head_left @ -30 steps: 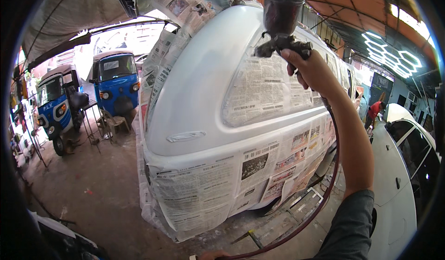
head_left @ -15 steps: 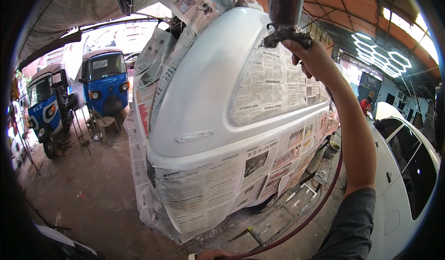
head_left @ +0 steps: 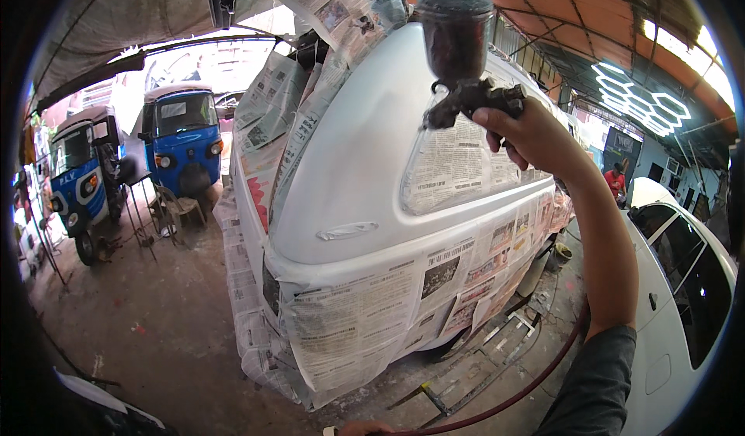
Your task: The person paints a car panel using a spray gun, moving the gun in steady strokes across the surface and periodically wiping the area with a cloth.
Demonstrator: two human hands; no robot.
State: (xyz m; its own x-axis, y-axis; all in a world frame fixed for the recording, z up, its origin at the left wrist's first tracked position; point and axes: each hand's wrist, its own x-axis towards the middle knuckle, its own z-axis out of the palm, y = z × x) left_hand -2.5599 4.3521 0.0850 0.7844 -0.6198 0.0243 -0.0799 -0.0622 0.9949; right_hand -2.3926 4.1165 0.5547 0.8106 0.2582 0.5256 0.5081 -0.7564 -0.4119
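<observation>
My right hand [head_left: 535, 137] is closed around a spray gun [head_left: 469, 102], raised in front of the vehicle's side window area. A dark paint cup [head_left: 456, 36] stands on top of the gun. Its nozzle end points left toward the pale, whitish body panel [head_left: 341, 156]; I cannot make out any spray. Newspaper [head_left: 458, 164] masks the window, and more sheets cover the lower body. At the bottom edge my left hand [head_left: 363, 428] shows only in part, closed on a dark red hose [head_left: 497, 409].
Two blue three-wheelers [head_left: 186, 137] stand at the left beside a plastic chair [head_left: 180, 205]. A white car [head_left: 660, 304] is close on my right. Below the masked side lies a metal frame [head_left: 466, 393]. Farther back at the right is a person in red [head_left: 615, 180].
My right hand has brought the spray gun lower and slightly left across the panel. The whole view has shifted a little, and the hose hangs farther right.
</observation>
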